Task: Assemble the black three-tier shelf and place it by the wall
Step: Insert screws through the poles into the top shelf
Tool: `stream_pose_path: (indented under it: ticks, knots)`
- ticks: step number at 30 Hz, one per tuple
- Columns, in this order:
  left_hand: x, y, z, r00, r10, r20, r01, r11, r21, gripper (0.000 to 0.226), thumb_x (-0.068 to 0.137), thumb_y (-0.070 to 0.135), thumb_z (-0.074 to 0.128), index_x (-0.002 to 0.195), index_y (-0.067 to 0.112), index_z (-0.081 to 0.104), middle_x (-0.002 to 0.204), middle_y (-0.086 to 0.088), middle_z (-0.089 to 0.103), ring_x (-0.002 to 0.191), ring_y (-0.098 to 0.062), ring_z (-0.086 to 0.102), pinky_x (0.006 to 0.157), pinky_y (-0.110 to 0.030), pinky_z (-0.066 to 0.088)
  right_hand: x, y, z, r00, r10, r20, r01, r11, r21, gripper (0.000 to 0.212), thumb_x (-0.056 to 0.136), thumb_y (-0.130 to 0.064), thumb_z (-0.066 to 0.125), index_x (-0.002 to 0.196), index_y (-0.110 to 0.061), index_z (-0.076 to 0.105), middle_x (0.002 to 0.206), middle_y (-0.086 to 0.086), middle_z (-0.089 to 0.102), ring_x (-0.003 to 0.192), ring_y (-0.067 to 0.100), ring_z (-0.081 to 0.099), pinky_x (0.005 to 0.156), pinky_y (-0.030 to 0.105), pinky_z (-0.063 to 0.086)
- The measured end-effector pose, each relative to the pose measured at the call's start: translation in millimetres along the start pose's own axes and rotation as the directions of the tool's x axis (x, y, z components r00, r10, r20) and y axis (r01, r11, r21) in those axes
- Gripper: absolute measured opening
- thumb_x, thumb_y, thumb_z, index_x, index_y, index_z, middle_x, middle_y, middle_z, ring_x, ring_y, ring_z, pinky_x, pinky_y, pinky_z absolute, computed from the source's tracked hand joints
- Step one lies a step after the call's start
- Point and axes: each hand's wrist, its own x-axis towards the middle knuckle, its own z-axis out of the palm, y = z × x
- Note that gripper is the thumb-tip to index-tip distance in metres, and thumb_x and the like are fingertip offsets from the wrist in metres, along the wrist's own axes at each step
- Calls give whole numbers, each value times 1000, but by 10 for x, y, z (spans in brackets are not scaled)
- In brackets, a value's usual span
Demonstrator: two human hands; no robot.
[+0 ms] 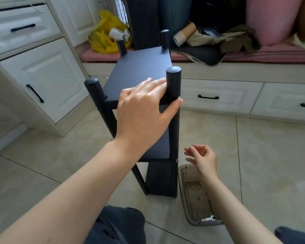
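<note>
My left hand (141,110) clasps the near right corner of the matte black three-tier shelf (139,71): the fingers lie straight and together on the top board, their tips against the near right round post (173,76), and the thumb reaches across the front of that post, so the post sits between thumb and fingers. My right hand (202,159) hangs lower, just right of the same post, with its fingers loosely curled around nothing I can see.

The shelf stands upright on the beige tiled floor (262,155), in front of a low white bench with drawers (218,95). I see three flat rectangular boards stacked between four round black posts, whose capped tops rise above the top board. Small silver screw heads show on the two near posts at board level.

On the floor, just beside the shelf's near right foot, lies a translucent brownish plastic tray (182,175); a small silver wrench (208,218) rests at its near edge.
</note>
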Motion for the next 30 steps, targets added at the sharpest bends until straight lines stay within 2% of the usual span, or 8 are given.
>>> stream_pose_path:
  ticks: [3,6,11,14,18,22,26,30]
  knots:
    - [1,-55,-35,1000,-10,-2,10,1000,-21,54,93,57,45,133,28,67,141,11,61,142,-15,45,112,-38,31,-117,-323,165,996,-80,41,78,995,61,5,98,-10,60,100,-6,59,85,5,77,81,18,75,65,24,59]
    - [3,-137,-72,1000,-25,-10,25,998,-52,53,93,56,47,132,27,67,140,10,62,142,-16,46,112,-40,32,-232,-535,357,985,-117,130,113,993,39,5,99,-12,58,100,-8,57,86,6,77,84,19,75,72,28,61]
    - [10,-359,-163,996,-71,-53,63,988,-139,43,93,50,56,126,26,71,131,8,68,137,-19,52,111,-46,39,-361,-695,697,949,-47,310,48,999,4,12,101,-19,56,101,-7,54,88,12,77,88,25,75,75,46,60]
    - [8,-586,-238,988,-117,-103,91,969,-228,33,95,42,64,120,23,74,121,6,73,125,-20,61,104,-48,47,-365,-724,905,941,-27,336,32,999,-9,12,101,-20,55,103,-8,53,87,7,78,86,21,75,74,46,58]
    - [5,-946,-341,968,-218,-125,165,926,-338,24,95,40,66,111,25,76,104,13,72,99,-8,66,93,-38,53,-352,-703,1223,931,-52,362,66,997,-28,9,101,-20,56,102,-12,53,86,3,78,85,18,75,78,43,59]
    - [-44,-1300,-409,938,-322,-127,240,870,-431,19,94,40,68,106,28,75,93,18,72,91,-3,66,83,-17,48,-329,-654,1525,919,-76,387,109,992,-64,7,101,-21,55,99,-14,54,87,6,77,86,17,75,78,42,57]
    - [-124,-1632,-443,911,-390,-133,284,828,-483,19,95,43,65,100,28,76,85,19,71,88,-4,66,81,-25,50,-290,-584,1782,911,-108,398,166,979,-114,6,100,-26,57,95,-22,56,95,11,74,91,23,73,75,39,55]
    - [-218,-1958,-399,877,-458,-142,331,793,-512,21,96,42,65,87,24,74,60,20,56,62,-3,53,64,-18,41,-217,-540,2003,898,-137,419,223,961,-163,4,100,-25,58,97,-23,56,95,9,72,89,21,72,75,38,58]
